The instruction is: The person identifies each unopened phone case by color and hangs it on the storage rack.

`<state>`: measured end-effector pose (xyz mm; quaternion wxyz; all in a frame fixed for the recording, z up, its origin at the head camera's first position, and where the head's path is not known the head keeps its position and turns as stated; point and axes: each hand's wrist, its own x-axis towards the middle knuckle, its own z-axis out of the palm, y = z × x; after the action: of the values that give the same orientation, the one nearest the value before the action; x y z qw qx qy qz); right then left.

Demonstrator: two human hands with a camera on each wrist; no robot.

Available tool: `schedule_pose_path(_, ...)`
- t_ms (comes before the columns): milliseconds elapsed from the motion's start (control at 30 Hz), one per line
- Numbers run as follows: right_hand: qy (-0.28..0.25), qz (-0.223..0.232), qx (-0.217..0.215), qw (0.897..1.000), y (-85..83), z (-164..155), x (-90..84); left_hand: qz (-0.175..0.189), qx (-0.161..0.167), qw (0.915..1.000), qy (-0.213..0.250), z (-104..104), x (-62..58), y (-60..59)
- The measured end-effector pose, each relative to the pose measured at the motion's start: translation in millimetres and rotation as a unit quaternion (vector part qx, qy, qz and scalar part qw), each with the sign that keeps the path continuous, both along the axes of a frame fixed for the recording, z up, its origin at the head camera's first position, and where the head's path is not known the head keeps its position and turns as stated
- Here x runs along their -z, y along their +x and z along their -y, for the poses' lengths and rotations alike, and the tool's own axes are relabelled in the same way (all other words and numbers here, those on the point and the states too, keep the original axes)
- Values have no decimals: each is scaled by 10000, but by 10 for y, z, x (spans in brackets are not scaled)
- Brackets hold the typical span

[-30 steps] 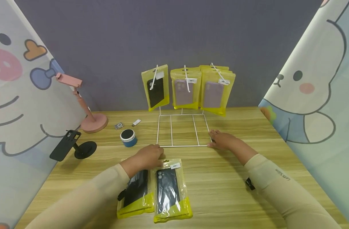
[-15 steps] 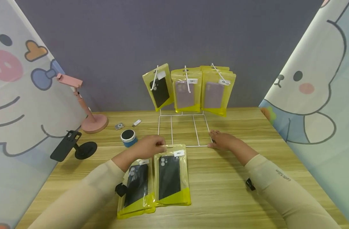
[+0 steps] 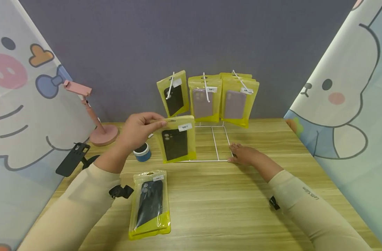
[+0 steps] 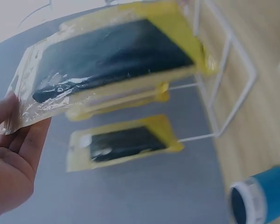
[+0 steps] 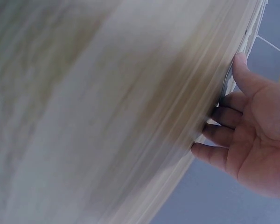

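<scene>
My left hand [image 3: 139,130] pinches the top edge of a clear-and-yellow pouch with a black phone case [image 3: 175,143] inside, between thumb and fingers. The pouch hangs upright in front of the white wire display rack [image 3: 214,143]. In the left wrist view the same pouched phone case [image 4: 112,58] slants away from the fingers. My right hand [image 3: 244,154] rests on the table at the rack's front right corner, touching its base wire. A second pouched black phone case [image 3: 150,202] lies flat on the table. On the rack's hooks hang a pouched black phone case [image 3: 174,99] and pouched lilac phone cases [image 3: 234,104].
Left of the rack stand a blue jar-shaped item [image 3: 142,155], a pink phone stand [image 3: 104,134] and a black phone stand [image 3: 72,160]. A grey wall [image 3: 115,52] rises behind the rack. Printed cartoon panels [image 3: 338,80] flank the wooden table [image 3: 241,209].
My left hand has lifted one pouched black phone case off the table and carried it up and forward to the rack. The right hand stays at the rack's corner.
</scene>
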<state>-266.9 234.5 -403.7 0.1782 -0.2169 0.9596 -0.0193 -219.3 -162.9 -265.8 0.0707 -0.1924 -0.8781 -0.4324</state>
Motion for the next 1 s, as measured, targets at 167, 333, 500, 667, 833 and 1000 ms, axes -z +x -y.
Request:
schedule_pose_path(167,-15,-31,-12,10000,-1,-18,21,-157,-458,9988,72,39,-231,-102)
schedule_pose_path(333,-57,-4,18,10000,3,-35,28,-29,-614,9979,207,13,-332,-260)
schedule_pose_path(500,-55,-21,-21,10000,17,-30,30,-9,-664,9976,188,-17,-312,-433)
schedule_pose_path(667,6,45,28,10000,26,-29,10,36,-727,9973,40,-78,-309,-661)
schedule_pose_path(833,7,55,17,10000,13,-25,-6,234,-893,9952,312,-97,-309,-927)
schedule_pose_path(1000,9,40,51,10000,11,-10,-9,212,-1071,9929,480,-130,-313,-1128)
